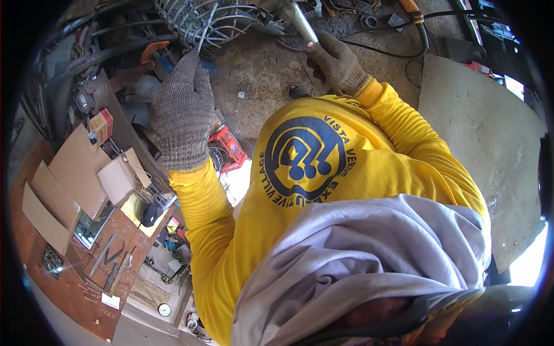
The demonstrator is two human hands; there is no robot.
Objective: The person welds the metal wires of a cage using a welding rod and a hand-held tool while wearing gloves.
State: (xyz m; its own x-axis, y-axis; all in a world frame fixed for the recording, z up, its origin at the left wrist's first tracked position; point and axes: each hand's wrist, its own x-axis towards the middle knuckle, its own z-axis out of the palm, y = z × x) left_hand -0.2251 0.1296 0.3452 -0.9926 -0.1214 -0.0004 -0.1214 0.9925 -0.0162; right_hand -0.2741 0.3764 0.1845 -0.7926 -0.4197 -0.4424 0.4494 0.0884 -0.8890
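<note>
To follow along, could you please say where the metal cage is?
The metal cage is at the head view's top, left of centre, beyond the left hand.

We look down into a workshop, white light (531,254) glaring at the far right edge.
Below us lies a stained, grey-brown concrete-like floor (254,86). Along the left we see a reddish-brown, wood-like tabletop (57,297) marked with white handwriting, its edge bent by the lens. On the right stands or lies a broad, flat, grey-beige sheet panel (467,144), scuffed pale in places; we cannot tell whether the light enters by window or doorway.
</note>
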